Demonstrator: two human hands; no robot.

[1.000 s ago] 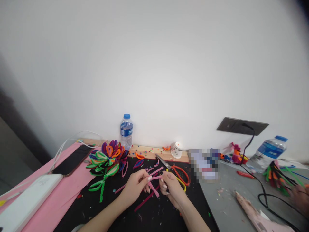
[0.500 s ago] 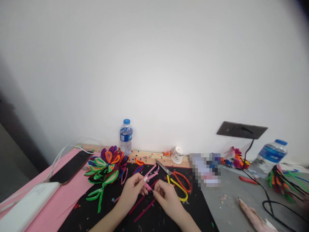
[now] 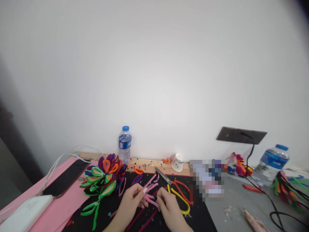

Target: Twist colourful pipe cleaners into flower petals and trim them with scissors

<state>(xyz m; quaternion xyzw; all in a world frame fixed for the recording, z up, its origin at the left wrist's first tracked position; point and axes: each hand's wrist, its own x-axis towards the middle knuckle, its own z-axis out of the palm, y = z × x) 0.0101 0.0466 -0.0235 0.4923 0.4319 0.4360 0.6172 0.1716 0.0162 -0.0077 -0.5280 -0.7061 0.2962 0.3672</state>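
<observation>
My left hand (image 3: 135,198) pinches several light pink pipe cleaners (image 3: 151,186) between thumb and fingers; their ends fan out to the right. Close beside it, my right hand (image 3: 167,206) has its fingers curled and pressed together at the end of one lower pink strand. Dark magenta pipe cleaners (image 3: 147,222) lie under the hands on the black mat (image 3: 79,222). Scissors (image 3: 180,195) with red and yellow handles rest just beyond my right hand. Left of my hands lies a multicoloured pipe cleaner flower (image 3: 103,175) with a green stem.
A water bottle (image 3: 125,145) and a white paper cup (image 3: 177,162) stand by the wall. A phone (image 3: 66,177) and white power bank (image 3: 31,214) lie on pink sheets at left. At right are another bottle (image 3: 272,164), a black cable (image 3: 265,195) and another person's hand (image 3: 253,220).
The view has tilted up slightly, so the table sits lower. The pink strands have spread apart between my hands. The other person's hand shows less.
</observation>
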